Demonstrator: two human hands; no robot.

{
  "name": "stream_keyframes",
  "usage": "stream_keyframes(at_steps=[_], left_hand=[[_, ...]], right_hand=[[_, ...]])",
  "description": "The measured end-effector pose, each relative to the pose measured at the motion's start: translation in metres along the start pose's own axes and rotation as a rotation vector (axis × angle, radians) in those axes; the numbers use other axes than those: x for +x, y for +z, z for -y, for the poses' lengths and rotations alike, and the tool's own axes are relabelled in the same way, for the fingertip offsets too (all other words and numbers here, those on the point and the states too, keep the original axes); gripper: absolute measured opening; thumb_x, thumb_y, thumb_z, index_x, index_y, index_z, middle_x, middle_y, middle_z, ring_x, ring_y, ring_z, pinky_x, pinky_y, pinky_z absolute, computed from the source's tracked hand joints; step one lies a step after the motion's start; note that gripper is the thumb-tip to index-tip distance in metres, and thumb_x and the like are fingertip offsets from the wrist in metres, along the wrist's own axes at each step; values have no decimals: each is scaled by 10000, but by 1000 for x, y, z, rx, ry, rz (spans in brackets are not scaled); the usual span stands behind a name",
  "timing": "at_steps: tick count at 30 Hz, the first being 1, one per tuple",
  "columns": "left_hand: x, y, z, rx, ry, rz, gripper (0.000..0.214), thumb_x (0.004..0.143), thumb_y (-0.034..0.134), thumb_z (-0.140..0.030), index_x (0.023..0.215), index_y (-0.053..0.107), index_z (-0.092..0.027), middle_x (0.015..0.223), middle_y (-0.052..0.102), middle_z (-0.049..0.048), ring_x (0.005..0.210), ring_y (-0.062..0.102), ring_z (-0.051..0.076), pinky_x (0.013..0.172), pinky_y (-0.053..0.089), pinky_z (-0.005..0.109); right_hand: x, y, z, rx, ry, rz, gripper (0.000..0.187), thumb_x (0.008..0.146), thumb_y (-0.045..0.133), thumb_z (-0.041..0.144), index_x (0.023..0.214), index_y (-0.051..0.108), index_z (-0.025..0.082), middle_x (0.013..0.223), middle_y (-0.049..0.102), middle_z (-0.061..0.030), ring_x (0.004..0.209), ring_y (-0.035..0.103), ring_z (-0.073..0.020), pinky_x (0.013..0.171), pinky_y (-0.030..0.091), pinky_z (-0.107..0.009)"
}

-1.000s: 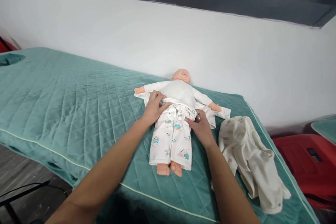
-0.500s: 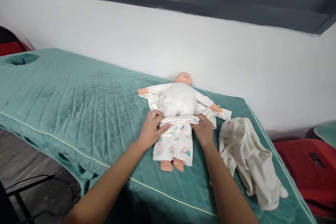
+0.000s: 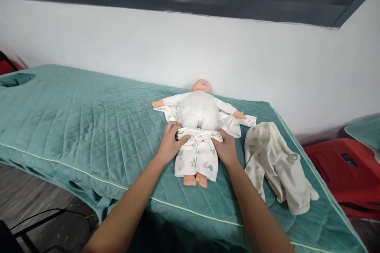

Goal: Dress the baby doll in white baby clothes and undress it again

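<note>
A baby doll (image 3: 199,107) lies on its back on a teal quilted table (image 3: 89,118), head toward the white wall. It wears a white top and printed white trousers (image 3: 198,156), with an open printed shirt spread under it. My left hand (image 3: 171,144) grips the trousers' waistband on the doll's left side as seen. My right hand (image 3: 227,149) grips the waistband on the other side. The waistband sits below the doll's white belly. Bare doll feet stick out at the trouser hems.
A crumpled white printed garment (image 3: 274,162) lies on the table right of the doll. A red plastic object (image 3: 341,166) stands beyond the table's right end. The wall and a dark window frame run behind. Cables lie on the floor at lower left.
Both hands have slid the trousers' waistband down from the doll's waist toward its hips, baring more of the white belly. The camera view shifted slightly.
</note>
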State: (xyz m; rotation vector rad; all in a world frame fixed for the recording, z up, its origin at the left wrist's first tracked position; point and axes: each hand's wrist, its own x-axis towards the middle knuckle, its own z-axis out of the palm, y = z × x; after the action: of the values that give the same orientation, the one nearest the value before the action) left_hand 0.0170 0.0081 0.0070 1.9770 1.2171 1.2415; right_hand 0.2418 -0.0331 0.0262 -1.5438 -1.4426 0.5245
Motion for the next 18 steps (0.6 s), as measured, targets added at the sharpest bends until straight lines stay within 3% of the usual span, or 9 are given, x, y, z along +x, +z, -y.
stream_keyframes(at_steps=[4,7,12,18], left_hand=[[1,0,4,-37,-39,-2,247,890,649,-407,1024,568,-217,1206,563,88,1133,565,214,975,469,361],[3,1,5,-71,-63,3,308,889,647,-425,1099,563,-217,1203,576,81,1081,578,199,910,482,329],[15,7,1,-141,-17,-61,290,865,682,-418,1042,560,-223,1186,557,68,1102,557,195,900,465,307],[36,15,6,-157,11,-98,281,872,676,-394,1062,560,-222,1135,555,57,1034,545,182,847,453,292]], right_hand=[[4,-1,1,100,39,22,170,734,667,367,706,582,222,681,580,37,714,504,-178,661,388,-285],[6,-2,-1,167,49,37,141,737,668,346,790,628,222,751,621,31,766,534,-193,713,405,-297],[11,-5,-10,287,72,54,225,758,701,413,846,634,217,803,619,35,807,534,-191,764,405,-300],[15,-4,-16,323,78,34,310,797,713,485,778,555,220,743,534,49,768,485,-165,725,389,-283]])
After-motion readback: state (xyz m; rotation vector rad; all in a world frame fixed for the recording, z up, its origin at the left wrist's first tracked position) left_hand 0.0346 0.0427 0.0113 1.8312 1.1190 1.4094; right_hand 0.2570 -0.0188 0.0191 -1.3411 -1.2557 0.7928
